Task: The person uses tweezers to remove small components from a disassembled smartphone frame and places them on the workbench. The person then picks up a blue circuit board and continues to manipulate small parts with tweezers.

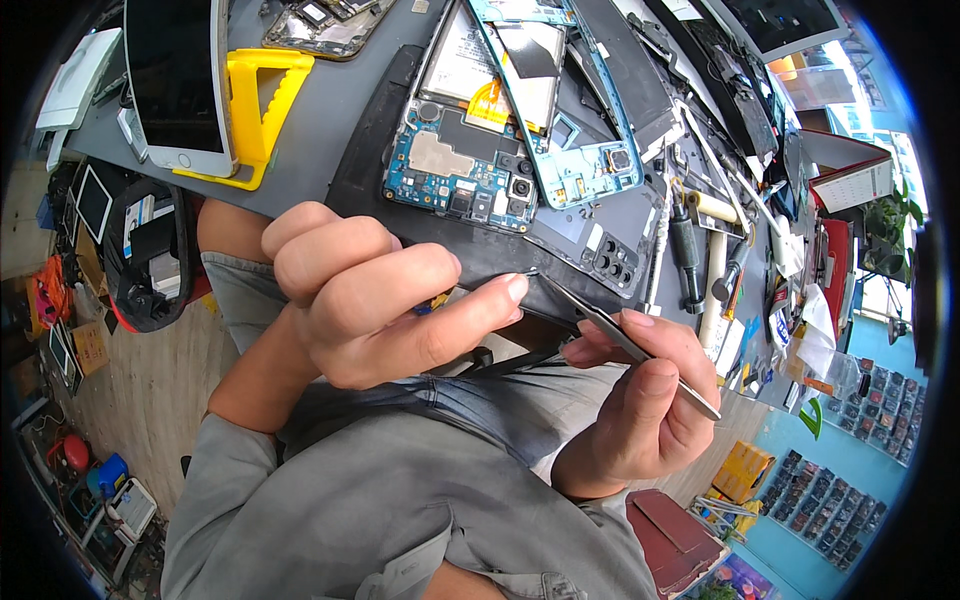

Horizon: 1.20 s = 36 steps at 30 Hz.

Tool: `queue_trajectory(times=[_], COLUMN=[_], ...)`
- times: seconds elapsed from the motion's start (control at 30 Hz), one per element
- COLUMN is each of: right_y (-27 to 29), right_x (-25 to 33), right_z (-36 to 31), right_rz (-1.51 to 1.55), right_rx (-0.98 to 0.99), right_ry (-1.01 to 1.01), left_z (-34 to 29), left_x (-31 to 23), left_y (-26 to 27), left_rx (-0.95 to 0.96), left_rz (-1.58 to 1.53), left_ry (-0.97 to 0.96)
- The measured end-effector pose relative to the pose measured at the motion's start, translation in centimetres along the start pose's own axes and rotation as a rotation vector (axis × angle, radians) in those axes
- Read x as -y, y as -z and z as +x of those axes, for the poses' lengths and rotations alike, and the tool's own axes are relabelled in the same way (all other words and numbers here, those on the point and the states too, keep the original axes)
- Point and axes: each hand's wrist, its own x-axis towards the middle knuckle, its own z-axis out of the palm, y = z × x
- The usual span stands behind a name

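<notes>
My right hand grips slim metal tweezers, their tips slanting up and left. Those tips end close to the fingertip of my left hand, which is closed with finger and thumb pinched. A tiny dark piece shows at that fingertip, too small to name. Beyond both hands an opened phone lies on the black mat, its blue circuit board, battery and camera modules bare. A light blue phone mid-frame leans across its right side. Near it lies a grey back cover with camera holes.
A white tablet rests on a yellow stand at the left. Several tools, among them a dark-handled screwdriver, crowd the bench's right side. Another opened phone lies at the far edge. A bin stands below the bench on the left.
</notes>
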Motion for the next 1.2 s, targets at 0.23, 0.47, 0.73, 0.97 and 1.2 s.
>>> queue_trajectory(times=[0.23, 0.47, 0.73, 0.97, 1.2], right_y=[0.1, 0.3, 0.2, 1.2, 1.8], right_x=[0.0, -0.2, -0.4, -1.1, -2.1], right_z=[0.0, 0.0, -0.4, -0.2, -2.4], right_rz=[0.0, -0.001, 0.017, -0.128, -0.103], right_rx=[0.009, 0.047, -0.02, 0.078, -0.196], right_ry=[0.015, 0.038, 0.051, 0.23, 0.324], left_z=[-0.1, -0.1, -0.1, -0.2, 0.1], left_x=[0.0, 0.0, -0.1, -0.2, -0.2], left_y=[0.0, -0.3, -0.2, 0.1, 0.6], left_rx=[-0.005, -0.034, -0.02, 0.006, 0.064], left_rz=[0.0, 0.005, 0.01, 0.02, 0.04], left_ry=[0.004, -0.005, 0.004, 0.014, 0.015])
